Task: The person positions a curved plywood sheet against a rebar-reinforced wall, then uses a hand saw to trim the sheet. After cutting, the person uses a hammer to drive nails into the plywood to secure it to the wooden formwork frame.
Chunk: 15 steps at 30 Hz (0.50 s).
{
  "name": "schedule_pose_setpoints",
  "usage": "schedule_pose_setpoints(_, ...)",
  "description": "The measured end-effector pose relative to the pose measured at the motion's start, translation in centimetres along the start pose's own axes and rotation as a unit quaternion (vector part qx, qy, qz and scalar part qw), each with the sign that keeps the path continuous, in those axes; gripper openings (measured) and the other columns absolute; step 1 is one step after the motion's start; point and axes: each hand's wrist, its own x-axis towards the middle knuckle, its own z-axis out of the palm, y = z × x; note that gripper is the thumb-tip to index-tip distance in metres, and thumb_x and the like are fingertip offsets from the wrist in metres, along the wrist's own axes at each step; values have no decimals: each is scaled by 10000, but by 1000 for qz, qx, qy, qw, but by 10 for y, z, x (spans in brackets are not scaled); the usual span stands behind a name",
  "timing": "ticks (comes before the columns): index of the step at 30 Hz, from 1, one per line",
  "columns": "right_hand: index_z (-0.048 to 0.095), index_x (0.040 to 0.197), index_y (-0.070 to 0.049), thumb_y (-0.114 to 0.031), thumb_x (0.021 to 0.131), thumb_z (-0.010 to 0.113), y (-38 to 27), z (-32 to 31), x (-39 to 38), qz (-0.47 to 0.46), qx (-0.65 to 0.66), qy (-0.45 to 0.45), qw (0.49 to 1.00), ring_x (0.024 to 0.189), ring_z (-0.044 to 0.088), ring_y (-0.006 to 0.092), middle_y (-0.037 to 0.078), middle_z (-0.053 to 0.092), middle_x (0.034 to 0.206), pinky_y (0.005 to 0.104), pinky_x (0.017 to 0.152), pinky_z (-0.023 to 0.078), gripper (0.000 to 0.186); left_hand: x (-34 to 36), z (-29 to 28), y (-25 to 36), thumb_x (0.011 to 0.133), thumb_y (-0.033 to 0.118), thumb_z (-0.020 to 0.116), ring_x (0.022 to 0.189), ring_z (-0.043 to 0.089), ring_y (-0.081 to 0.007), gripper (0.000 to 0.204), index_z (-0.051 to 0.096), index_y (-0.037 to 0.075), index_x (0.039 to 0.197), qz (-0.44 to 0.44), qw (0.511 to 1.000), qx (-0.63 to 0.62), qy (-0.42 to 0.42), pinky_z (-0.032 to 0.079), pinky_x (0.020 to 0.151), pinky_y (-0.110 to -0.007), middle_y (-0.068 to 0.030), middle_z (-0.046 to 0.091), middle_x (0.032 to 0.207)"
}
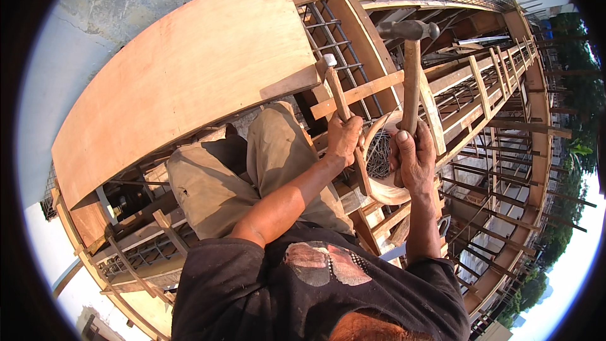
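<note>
My right hand (pixel 415 158) is closed round the wooden handle of a ball-peen hammer (pixel 411 76), held up with its dark metal head at the top. To its left, my left hand (pixel 344 139) grips a wooden-handled tool (pixel 337 91) with a small bright metal end; its exact kind is hard to tell from this angle. Between and below the hands is a round, pale container (pixel 386 196) with many thin nails (pixel 379 155) inside. My left hand partly covers its near-left side. A large plywood sheet (pixel 189 69) lies to the left of both hands, beyond my bent knees.
Wooden formwork beams (pixel 363 31) with steel rebar (pixel 334 31) between them run past the hands. A slatted timber frame (pixel 483 88) curves along the right, with open gaps beneath. A concrete wall (pixel 139 0) stands at the upper left.
</note>
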Motion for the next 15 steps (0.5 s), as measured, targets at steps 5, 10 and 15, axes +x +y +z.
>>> schedule_pose_setpoints(5,467,1174,2,-474,1003,635,-97,-31,5,-332,180,114,919,511,513,120,92,578,733,273,464,496,533,-2,-2,2,855,58,628,430,473,-123,181,463,101,914,8,1000,-4,3,421,365,-315,-5,501,640)
schedule_pose_setpoints(10,459,1058,-18,-434,1040,579,4,0,44,-131,-137,45,981,605,624,287,156,599,704,447,549,497,433,2,0,-5,860,63,617,426,472,-121,164,469,98,921,13,1000,-16,-12,421,361,-308,-10,504,643)
schedule_pose_setpoints(15,490,1039,-7,-379,1066,548,10,4,46,42,-256,-44,965,616,638,272,163,598,663,403,552,478,377,1,6,14,893,57,581,449,448,-118,113,472,82,878,-1,1000,19,10,394,394,-292,-19,480,658)
